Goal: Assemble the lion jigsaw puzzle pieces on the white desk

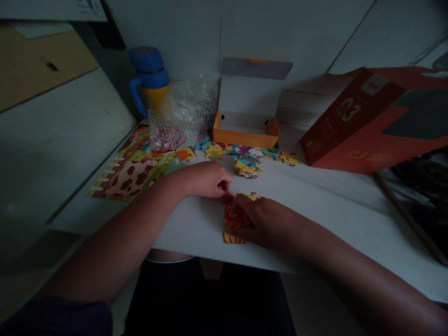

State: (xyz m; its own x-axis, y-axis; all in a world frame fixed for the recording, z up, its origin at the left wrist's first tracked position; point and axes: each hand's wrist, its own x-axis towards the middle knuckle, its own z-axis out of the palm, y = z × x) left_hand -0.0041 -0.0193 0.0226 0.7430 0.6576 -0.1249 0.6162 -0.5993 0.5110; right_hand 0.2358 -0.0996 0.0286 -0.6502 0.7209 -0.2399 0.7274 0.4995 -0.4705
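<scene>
My left hand [206, 179] rests on the white table [332, 200], fingers curled in a pinch at the top of a small cluster of joined red and yellow puzzle pieces [231, 228]. My right hand [261, 221] lies over that cluster, fingers pressed down on it. What the left fingertips pinch is too small to make out. Loose colourful puzzle pieces [248, 163] lie in a scatter just beyond both hands.
A printed picture sheet [129, 170] lies at the left. Behind it stand a blue and yellow bottle [150, 77] and a crumpled clear plastic bag [185, 109]. An open orange box [247, 123] sits at the back, a red carton [364, 121] at right.
</scene>
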